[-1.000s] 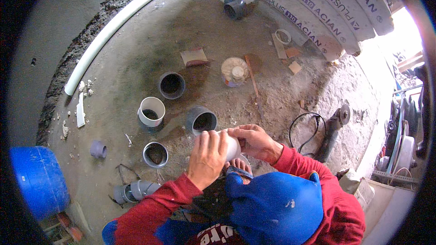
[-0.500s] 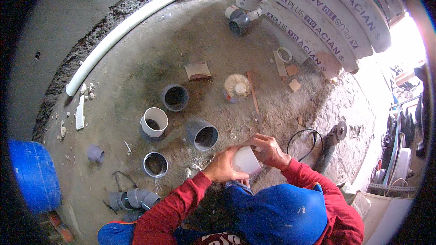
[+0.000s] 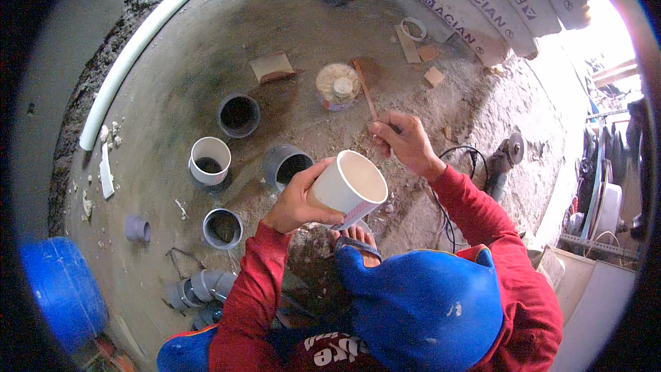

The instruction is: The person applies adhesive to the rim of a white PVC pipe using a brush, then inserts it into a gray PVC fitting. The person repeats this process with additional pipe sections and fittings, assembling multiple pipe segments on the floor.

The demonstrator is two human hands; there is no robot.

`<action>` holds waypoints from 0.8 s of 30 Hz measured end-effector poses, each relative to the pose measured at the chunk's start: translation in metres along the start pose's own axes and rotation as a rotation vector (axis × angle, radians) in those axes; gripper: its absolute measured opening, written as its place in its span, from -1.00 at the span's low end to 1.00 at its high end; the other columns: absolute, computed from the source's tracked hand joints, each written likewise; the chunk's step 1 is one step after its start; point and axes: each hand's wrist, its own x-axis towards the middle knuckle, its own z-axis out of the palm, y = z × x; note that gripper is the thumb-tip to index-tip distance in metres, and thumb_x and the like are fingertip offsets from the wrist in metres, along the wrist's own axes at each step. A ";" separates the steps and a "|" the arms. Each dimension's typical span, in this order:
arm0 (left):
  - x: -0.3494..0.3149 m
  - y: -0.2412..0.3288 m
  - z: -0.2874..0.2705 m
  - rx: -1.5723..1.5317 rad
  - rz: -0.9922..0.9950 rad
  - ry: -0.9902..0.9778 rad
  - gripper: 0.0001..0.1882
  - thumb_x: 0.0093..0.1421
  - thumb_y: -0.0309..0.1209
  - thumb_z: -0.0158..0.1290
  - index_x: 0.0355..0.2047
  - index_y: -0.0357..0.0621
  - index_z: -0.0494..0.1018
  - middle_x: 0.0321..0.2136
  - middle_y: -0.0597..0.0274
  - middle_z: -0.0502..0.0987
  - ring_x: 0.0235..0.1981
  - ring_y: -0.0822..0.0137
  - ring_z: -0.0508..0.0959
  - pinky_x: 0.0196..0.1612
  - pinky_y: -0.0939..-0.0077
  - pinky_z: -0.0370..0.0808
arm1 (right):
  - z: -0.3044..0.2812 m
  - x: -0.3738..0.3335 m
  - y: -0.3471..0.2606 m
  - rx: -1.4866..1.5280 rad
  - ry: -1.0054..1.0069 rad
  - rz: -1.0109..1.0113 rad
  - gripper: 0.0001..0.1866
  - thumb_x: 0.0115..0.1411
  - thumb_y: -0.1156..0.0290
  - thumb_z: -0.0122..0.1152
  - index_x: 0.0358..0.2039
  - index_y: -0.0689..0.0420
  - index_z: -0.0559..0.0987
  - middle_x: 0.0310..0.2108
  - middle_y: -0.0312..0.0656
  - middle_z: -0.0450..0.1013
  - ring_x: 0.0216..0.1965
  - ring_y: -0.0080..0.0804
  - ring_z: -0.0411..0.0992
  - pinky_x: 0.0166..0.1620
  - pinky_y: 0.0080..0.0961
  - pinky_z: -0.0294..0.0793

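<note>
My left hand [image 3: 301,201] is wrapped round a short white plastic pipe piece [image 3: 332,193], tilted so that its open end faces up and right. My right hand [image 3: 406,143] is apart from the pipe, thumb and fingers pinched together. Its fingertips are at the near end of a thin orange-brown stick [image 3: 365,87] lying on the ground; whether they touch it or hold something small, I cannot tell. Beside the stick stands a round tub [image 3: 337,89] with a pale top. A grey pipe piece [image 3: 275,164] stands just beyond my left hand.
More short pipes stand on the dirt floor: a grey one [image 3: 239,132], a white one [image 3: 209,173] and another grey one [image 3: 223,242]. An angle grinder [image 3: 505,165] with its cable lies at right. Large white pipes [image 3: 475,7] are stacked behind. A blue barrel [image 3: 65,293] stands left.
My right hand has left the white pipe and reached forward to the stick's near end. My left hand keeps the pipe, its open end now facing up. The whole view has shifted.
</note>
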 end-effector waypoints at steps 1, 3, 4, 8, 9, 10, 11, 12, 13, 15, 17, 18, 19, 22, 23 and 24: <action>0.001 0.000 0.000 0.006 -0.006 0.010 0.03 -0.15 -0.46 0.49 0.34 -0.29 0.25 0.12 0.17 0.51 0.14 0.35 0.48 0.24 0.38 0.39 | -0.004 -0.003 -0.003 -0.044 -0.001 0.049 -0.72 0.34 0.25 0.28 -0.43 0.19 0.60 -0.57 -0.29 0.48 -0.53 -0.62 0.43 -0.47 -0.49 0.43; 0.002 -0.003 0.001 -0.006 -0.028 0.036 0.04 -0.17 -0.49 0.49 0.35 -0.29 0.25 0.13 0.18 0.50 0.15 0.36 0.48 0.26 0.39 0.37 | -0.005 -0.008 -0.008 -0.074 -0.069 -0.289 -0.75 0.30 0.30 0.32 -0.43 0.20 0.59 -0.57 -0.27 0.49 -0.53 -0.57 0.44 -0.45 -0.46 0.45; 0.003 -0.005 0.002 -0.022 -0.036 0.046 0.04 -0.18 -0.49 0.48 0.35 -0.28 0.25 0.13 0.18 0.50 0.15 0.36 0.47 0.26 0.39 0.37 | -0.006 -0.010 -0.010 -0.116 -0.083 -0.430 -0.77 0.28 0.32 0.35 -0.43 0.20 0.59 -0.57 -0.26 0.49 -0.53 -0.55 0.45 -0.44 -0.44 0.46; 0.010 -0.018 0.001 -0.066 -0.055 0.027 0.08 -0.22 -0.52 0.49 0.36 -0.28 0.24 0.14 0.17 0.50 0.17 0.37 0.47 0.27 0.38 0.37 | -0.008 -0.010 -0.011 -0.218 -0.291 -0.470 -0.81 0.20 0.38 0.43 -0.27 0.22 0.65 -0.47 -0.24 0.54 -0.38 -0.49 0.54 -0.31 -0.43 0.51; 0.011 -0.022 0.001 -0.099 -0.069 0.013 0.08 -0.22 -0.52 0.48 0.36 -0.28 0.24 0.15 0.17 0.50 0.17 0.35 0.47 0.27 0.37 0.37 | -0.010 -0.007 -0.009 -0.249 -0.297 -0.484 -0.83 0.25 0.37 0.39 -0.29 0.21 0.65 -0.49 -0.28 0.53 -0.42 -0.53 0.52 -0.35 -0.48 0.50; 0.012 -0.026 0.000 -0.132 -0.081 0.001 0.08 -0.22 -0.53 0.48 0.37 -0.27 0.23 0.15 0.17 0.50 0.18 0.34 0.48 0.28 0.36 0.37 | -0.012 -0.006 -0.006 -0.153 -0.347 -0.336 -0.82 0.28 0.34 0.36 -0.30 0.21 0.65 -0.50 -0.28 0.53 -0.45 -0.54 0.51 -0.38 -0.48 0.50; 0.012 -0.030 -0.001 -0.178 -0.063 -0.026 0.08 -0.22 -0.54 0.47 0.37 -0.27 0.23 0.15 0.17 0.50 0.18 0.33 0.48 0.28 0.35 0.38 | -0.014 -0.005 -0.003 -0.043 -0.384 -0.220 -0.80 0.30 0.32 0.33 -0.32 0.21 0.65 -0.51 -0.28 0.53 -0.47 -0.55 0.50 -0.40 -0.48 0.51; 0.013 -0.034 -0.002 -0.200 -0.078 -0.019 0.08 -0.22 -0.54 0.46 0.37 -0.27 0.23 0.16 0.16 0.49 0.19 0.31 0.48 0.29 0.34 0.38 | -0.016 -0.005 0.000 0.067 -0.419 -0.105 -0.78 0.33 0.29 0.30 -0.33 0.21 0.65 -0.51 -0.28 0.54 -0.50 -0.56 0.50 -0.42 -0.48 0.51; 0.015 -0.039 -0.003 -0.237 -0.062 -0.028 0.08 -0.21 -0.55 0.46 0.37 -0.27 0.22 0.16 0.16 0.49 0.19 0.30 0.48 0.29 0.33 0.37 | -0.016 -0.004 0.003 0.191 -0.419 -0.053 -0.73 0.38 0.24 0.24 -0.32 0.20 0.65 -0.51 -0.33 0.53 -0.50 -0.60 0.49 -0.43 -0.55 0.49; 0.016 -0.046 -0.005 -0.276 -0.065 -0.031 0.08 -0.21 -0.56 0.45 0.37 -0.27 0.22 0.17 0.15 0.49 0.20 0.28 0.48 0.31 0.30 0.37 | -0.014 -0.003 0.007 0.139 -0.293 -0.051 -0.75 0.35 0.26 0.28 -0.30 0.21 0.65 -0.49 -0.30 0.55 -0.47 -0.58 0.50 -0.40 -0.53 0.51; 0.015 -0.051 -0.004 -0.275 -0.103 -0.018 0.08 -0.21 -0.56 0.45 0.38 -0.28 0.21 0.18 0.14 0.49 0.21 0.27 0.47 0.31 0.28 0.37 | -0.011 -0.005 0.010 0.057 -0.244 -0.136 -0.79 0.33 0.31 0.30 -0.29 0.22 0.64 -0.45 -0.30 0.55 -0.42 -0.59 0.51 -0.36 -0.53 0.52; 0.014 -0.053 -0.003 -0.308 -0.114 -0.027 0.09 -0.21 -0.55 0.45 0.38 -0.28 0.20 0.18 0.14 0.48 0.21 0.27 0.47 0.32 0.28 0.37 | -0.008 -0.008 0.011 0.008 -0.251 -0.230 -0.83 0.33 0.36 0.31 -0.29 0.22 0.64 -0.42 -0.32 0.55 -0.38 -0.60 0.51 -0.33 -0.55 0.51; 0.015 -0.054 -0.002 -0.334 -0.126 -0.037 0.10 -0.22 -0.54 0.46 0.38 -0.28 0.20 0.18 0.14 0.48 0.21 0.27 0.47 0.32 0.27 0.36 | -0.005 -0.008 0.012 -0.040 -0.288 -0.342 -0.86 0.32 0.41 0.32 -0.28 0.23 0.63 -0.39 -0.34 0.55 -0.34 -0.62 0.50 -0.29 -0.57 0.50; 0.018 -0.056 0.000 -0.350 -0.142 -0.047 0.10 -0.21 -0.52 0.47 0.39 -0.28 0.19 0.18 0.14 0.48 0.21 0.28 0.47 0.31 0.27 0.37 | 0.001 -0.007 0.013 -0.011 -0.319 -0.294 -0.83 0.30 0.39 0.36 -0.26 0.24 0.62 -0.34 -0.32 0.56 -0.27 -0.61 0.50 -0.23 -0.55 0.50; 0.018 -0.056 0.000 -0.344 -0.143 -0.041 0.10 -0.21 -0.52 0.47 0.39 -0.27 0.19 0.18 0.14 0.48 0.21 0.28 0.47 0.31 0.28 0.37 | 0.003 -0.007 0.014 0.056 -0.311 -0.277 -0.78 0.28 0.28 0.38 -0.23 0.19 0.66 -0.36 -0.24 0.61 -0.30 -0.54 0.56 -0.23 -0.49 0.56; 0.018 -0.055 0.000 -0.345 -0.135 -0.047 0.11 -0.21 -0.51 0.47 0.39 -0.27 0.19 0.18 0.14 0.48 0.21 0.28 0.47 0.31 0.28 0.37 | 0.004 -0.007 0.016 0.132 -0.330 -0.169 -0.79 0.31 0.29 0.34 -0.25 0.19 0.65 -0.35 -0.28 0.59 -0.30 -0.57 0.54 -0.23 -0.52 0.54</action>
